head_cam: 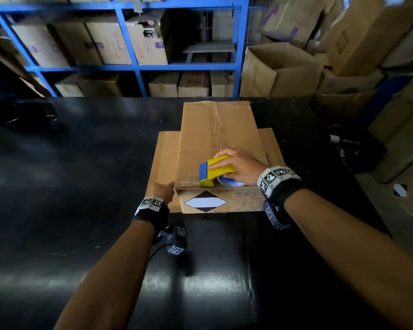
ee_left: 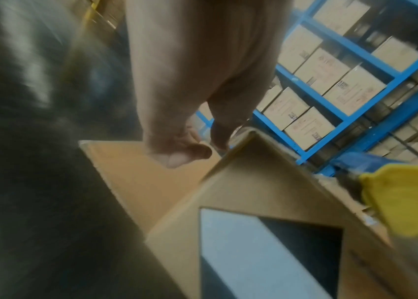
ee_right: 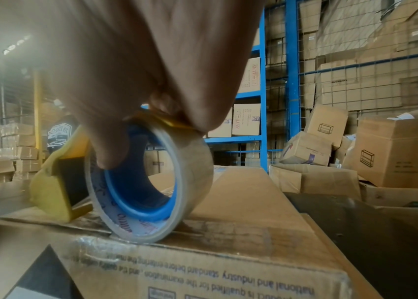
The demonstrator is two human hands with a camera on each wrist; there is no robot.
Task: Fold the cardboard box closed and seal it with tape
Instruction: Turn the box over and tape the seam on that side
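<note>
Taping a cardboard box (head_cam: 215, 139) at the tabletop's (head_cam: 81, 163) centre.
Right hand (head_cam: 241, 166) grips the tape dispenser (head_cam: 214, 172) at the near edge; left hand (head_cam: 163, 192), fingers curled, steadies the box's 9 o'clock corner. Press firmly, drawing toward 12 o'clock.

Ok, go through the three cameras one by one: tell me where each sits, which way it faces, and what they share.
Head: worn on the head, looking forward and down at the cardboard box on the black table; both forearms, the left hand and right hand show.
Left wrist: looks along the left hand at the box's near left corner; fingers show.
Right wrist: looks along the right hand gripping the tape dispenser; fingers show.
Shared: all three show the box, the dispenser and the blue shelving.
</note>
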